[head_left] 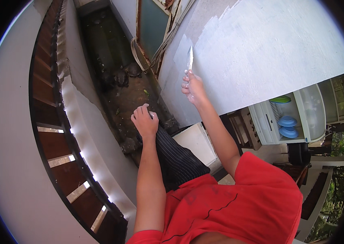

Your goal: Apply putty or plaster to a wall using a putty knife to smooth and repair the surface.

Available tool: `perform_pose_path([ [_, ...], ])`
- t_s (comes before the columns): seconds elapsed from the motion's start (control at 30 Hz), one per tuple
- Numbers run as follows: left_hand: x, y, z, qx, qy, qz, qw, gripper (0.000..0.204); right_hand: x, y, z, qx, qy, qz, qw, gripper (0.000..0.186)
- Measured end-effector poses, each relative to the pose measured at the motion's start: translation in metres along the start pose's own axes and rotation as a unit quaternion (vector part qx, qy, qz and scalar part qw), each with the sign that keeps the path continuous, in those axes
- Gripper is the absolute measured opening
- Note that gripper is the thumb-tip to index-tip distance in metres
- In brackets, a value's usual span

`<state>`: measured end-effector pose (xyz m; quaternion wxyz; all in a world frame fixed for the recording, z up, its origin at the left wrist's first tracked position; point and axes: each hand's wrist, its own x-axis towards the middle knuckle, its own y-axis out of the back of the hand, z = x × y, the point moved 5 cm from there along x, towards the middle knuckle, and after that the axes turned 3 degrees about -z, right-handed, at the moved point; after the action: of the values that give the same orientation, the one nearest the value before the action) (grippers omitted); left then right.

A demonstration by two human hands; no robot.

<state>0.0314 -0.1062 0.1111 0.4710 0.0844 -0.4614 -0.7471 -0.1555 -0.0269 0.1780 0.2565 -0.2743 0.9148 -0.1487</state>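
1. Your right hand [194, 88] grips a thin, flat, whitish blade [190, 57] in front of the patchy white wall [261, 53]; I can't tell if they touch.
2. Your left hand [145, 122] is bent near your black striped trousers [178, 158]; I can't tell if it holds something.
3. White smears on your fingers [185, 86] could make the blade slip and fall into the dark, murky pond [102, 36].

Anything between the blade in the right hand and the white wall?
Nothing visible. The right hand holds the blade up in front of the wall; contact can't be told. The cables are off to the left.
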Motion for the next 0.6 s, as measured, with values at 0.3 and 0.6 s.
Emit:
perform_pose_path([
  [0.3,-0.001,-0.002,0.004,-0.003,0.000,-0.014,1.000,0.031,-0.010,0.015,0.002,0.055,0.027,0.056,0.997,0.027],
  [0.6,-0.002,-0.002,0.010,-0.009,-0.015,-0.005,1.000,0.031,-0.002,0.007,-0.007,0.064,0.027,0.009,0.998,0.027],
])
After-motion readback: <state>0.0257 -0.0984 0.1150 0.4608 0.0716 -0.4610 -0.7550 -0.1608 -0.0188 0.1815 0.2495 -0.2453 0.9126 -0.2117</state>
